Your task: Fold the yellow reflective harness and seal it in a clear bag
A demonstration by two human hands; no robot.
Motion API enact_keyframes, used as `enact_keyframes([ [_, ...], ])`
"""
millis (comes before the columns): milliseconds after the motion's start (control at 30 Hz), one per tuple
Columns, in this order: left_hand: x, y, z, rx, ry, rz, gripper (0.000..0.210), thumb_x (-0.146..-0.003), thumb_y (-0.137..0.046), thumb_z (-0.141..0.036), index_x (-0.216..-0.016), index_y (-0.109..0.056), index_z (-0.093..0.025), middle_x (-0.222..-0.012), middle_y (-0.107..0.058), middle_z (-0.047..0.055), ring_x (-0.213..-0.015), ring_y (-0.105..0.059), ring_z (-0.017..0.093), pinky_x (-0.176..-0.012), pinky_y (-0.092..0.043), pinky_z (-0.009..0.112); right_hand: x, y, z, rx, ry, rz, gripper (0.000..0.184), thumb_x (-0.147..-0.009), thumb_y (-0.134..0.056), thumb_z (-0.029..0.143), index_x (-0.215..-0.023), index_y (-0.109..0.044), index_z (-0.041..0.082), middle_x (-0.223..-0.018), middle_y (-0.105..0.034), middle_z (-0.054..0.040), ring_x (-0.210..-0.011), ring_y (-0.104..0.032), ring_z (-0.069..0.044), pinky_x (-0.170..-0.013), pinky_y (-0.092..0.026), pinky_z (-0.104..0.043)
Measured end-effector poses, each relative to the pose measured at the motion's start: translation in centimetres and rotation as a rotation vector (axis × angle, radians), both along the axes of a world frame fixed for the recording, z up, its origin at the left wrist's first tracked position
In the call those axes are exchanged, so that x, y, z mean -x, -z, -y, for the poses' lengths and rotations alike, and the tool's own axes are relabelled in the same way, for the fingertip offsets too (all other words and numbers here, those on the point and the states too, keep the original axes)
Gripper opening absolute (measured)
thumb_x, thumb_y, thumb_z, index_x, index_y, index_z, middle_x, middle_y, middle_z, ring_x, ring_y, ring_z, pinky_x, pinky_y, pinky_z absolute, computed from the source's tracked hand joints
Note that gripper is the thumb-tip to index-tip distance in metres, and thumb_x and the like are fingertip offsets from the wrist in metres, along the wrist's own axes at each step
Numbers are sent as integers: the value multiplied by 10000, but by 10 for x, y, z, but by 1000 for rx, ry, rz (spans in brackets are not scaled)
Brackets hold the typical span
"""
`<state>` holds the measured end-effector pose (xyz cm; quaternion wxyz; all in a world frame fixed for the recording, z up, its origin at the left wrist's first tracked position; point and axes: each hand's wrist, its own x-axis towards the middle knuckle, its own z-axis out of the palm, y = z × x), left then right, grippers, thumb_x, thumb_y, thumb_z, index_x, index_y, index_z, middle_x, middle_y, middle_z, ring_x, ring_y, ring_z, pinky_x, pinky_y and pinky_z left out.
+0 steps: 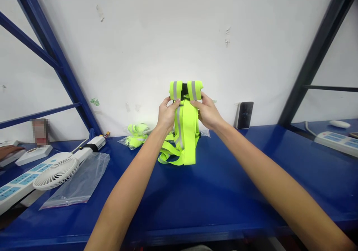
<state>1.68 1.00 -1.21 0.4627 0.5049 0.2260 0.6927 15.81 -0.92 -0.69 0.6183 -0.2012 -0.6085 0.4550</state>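
Note:
A neon yellow reflective strap vest (184, 132) with grey stripes hangs upright, its lower loops resting on the blue shelf (223, 184). My left hand (167, 114) pinches its upper part from the left. My right hand (206, 111) grips it from the right. Two folded ends of the vest stick up above my fingers. A second folded neon vest in a clear bag (136, 135) lies behind and to the left, against the white wall.
An empty clear plastic bag (81, 182) lies at the left beside a small white fan (56, 173) and a white power strip (16, 186). A dark device (244, 114) leans against the wall. Another power strip (337, 141) sits far right. Blue rack posts frame both sides.

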Motion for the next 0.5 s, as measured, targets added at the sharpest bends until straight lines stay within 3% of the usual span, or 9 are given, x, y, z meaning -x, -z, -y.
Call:
enact_keyframes([
  [200, 1, 1, 2, -51, -13, -83, 357, -735, -752, -193, -1018, -535, -199, -837, -696, 27, -791, -698, 194, -786, -563, 340, -4, 0, -4, 10, -27, -54, 268, -771, -664, 167, -1020, -621, 256, -1003, -706, -11, -883, -677, -211, -790, -567, -376],
  [300, 4, 2, 0, -100, -51, -216, 344, -781, -720, -213, -1046, -500, -227, -892, -672, 25, -824, -681, 193, -783, -550, 341, -3, 0, -6, 86, -55, -110, 276, -744, -669, 119, -990, -624, 235, -941, -714, -1, -814, -676, -184, -761, -563, -336],
  [400, 9, 5, -7, -231, -117, -380, 337, -834, -670, -237, -1127, -504, -260, -993, -632, 19, -884, -645, 183, -807, -520, 331, -3, 0, -8, 187, -161, -166, 264, -711, -695, 103, -937, -619, 216, -816, -700, 14, -713, -655, -159, -669, -551, -290],
  [500, 12, 10, -14, -281, -155, -420, 258, -829, -637, -201, -1069, -549, -238, -969, -604, 8, -858, -606, 165, -782, -496, 304, -3, 2, -11, 240, -272, -202, 217, -708, -712, 135, -876, -601, 215, -678, -650, 44, -590, -600, -131, -559, -509, -253],
])
